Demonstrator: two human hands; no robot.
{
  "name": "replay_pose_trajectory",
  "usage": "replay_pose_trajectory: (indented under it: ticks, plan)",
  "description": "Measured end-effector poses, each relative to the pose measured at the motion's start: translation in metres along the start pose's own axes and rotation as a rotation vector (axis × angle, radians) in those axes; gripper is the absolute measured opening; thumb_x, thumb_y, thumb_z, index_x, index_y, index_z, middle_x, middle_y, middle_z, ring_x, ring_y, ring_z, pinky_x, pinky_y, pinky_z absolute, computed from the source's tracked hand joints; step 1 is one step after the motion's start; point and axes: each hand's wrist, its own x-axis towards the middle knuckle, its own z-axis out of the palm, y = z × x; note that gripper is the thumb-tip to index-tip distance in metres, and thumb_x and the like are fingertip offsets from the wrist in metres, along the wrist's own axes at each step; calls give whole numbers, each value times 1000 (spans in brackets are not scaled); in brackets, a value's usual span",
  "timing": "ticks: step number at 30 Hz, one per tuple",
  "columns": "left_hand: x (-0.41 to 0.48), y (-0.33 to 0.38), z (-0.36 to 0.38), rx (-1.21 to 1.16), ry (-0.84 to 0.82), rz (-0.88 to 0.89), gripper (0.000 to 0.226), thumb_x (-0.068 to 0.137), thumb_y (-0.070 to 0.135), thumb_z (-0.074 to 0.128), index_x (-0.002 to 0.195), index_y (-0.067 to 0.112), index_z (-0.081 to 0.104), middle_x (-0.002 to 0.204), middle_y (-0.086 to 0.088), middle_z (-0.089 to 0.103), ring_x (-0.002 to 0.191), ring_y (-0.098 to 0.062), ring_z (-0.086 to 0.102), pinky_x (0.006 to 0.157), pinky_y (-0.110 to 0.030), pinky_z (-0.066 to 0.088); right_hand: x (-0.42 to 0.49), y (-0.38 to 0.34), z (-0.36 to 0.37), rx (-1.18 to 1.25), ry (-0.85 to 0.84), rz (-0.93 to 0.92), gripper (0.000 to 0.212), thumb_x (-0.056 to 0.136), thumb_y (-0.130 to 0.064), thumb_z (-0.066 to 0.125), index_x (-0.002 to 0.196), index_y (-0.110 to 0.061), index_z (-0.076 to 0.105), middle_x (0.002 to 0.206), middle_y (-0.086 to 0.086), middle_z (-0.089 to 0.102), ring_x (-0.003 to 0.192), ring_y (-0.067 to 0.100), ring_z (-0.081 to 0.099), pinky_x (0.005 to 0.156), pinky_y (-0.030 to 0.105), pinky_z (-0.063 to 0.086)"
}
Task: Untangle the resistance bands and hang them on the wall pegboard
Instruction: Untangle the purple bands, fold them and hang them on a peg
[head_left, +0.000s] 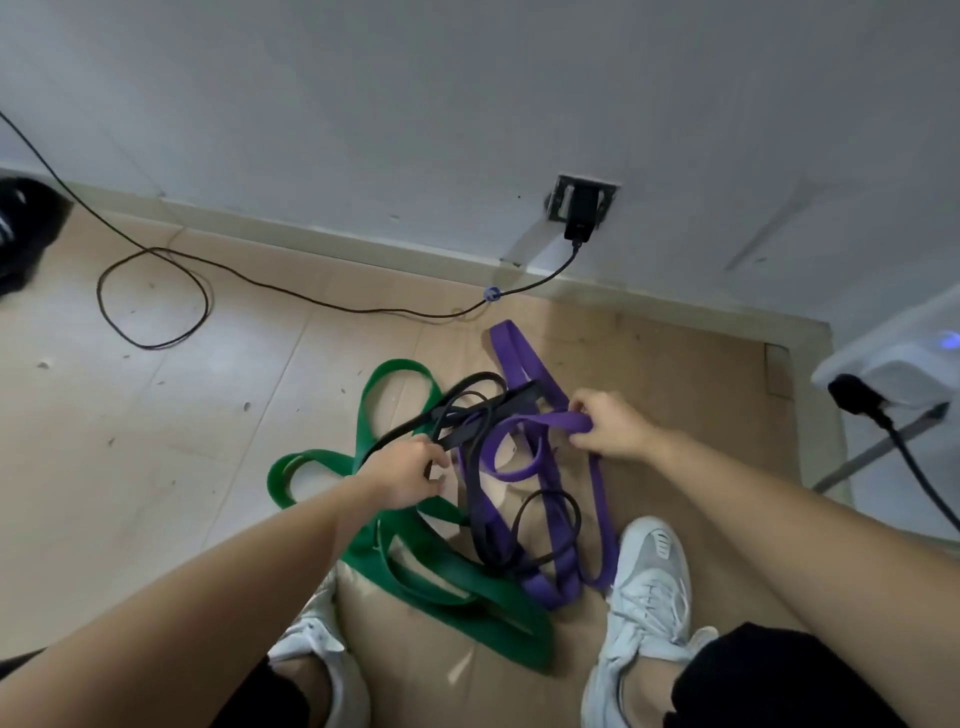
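Note:
A tangle of resistance bands lies on the floor between my feet. The wide green band (447, 577) loops out to the left and toward me. A purple band (524, 364) runs from near the wall down to my right shoe. Thin black bands (483, 400) cross both. My left hand (410, 470) is closed on a black band at the middle of the pile. My right hand (608, 423) pinches a fold of the purple band and holds it up off the floor. No pegboard is in view.
A black cable (156, 291) snakes across the tan floor to a charger in a wall socket (582, 208). A white appliance (904, 364) with a black plug stands at the right. A dark bag (26, 228) lies at the far left. My white shoes (644, 613) flank the pile.

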Motion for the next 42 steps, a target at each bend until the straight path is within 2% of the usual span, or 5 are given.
replay_pose_trajectory:
  ticks: [5,13,19,29,42]
  plan:
    - [3,20,-28,-230,126,-17,37,90,32,70,126,26,66,125,3,69,108,-17,66,95,-35,54,-18,-55,-88,52,165,-175,22,78,-30,74,98,-20,73,91,-2,73,83,21,67,80,34,54]
    - [-13,99,-86,-836,311,200,110,61,70,83,154,31,37,148,11,50,129,-12,51,106,-36,47,-95,-128,-198,328,305,-363,19,91,-17,71,107,-7,71,90,11,73,77,12,62,75,29,53]
    - [-17,148,-96,-941,303,332,39,96,14,67,134,14,59,130,-2,67,112,-16,65,97,-34,56,-140,-136,-236,531,518,-416,7,94,-14,68,100,-17,69,69,-10,66,60,1,60,65,20,52]
    - [-29,153,-103,-992,212,311,27,103,24,57,111,0,67,107,-20,74,96,-23,70,93,-43,55,-159,-137,-290,786,922,-484,2,93,-17,67,95,-17,67,72,-3,60,49,9,55,58,26,50]
    - [-110,176,-265,-938,357,178,18,98,26,66,102,9,69,89,-7,67,84,-22,68,86,-36,61,-115,-97,-270,356,617,-187,33,81,-8,77,111,-2,66,96,14,67,82,24,64,79,36,55]
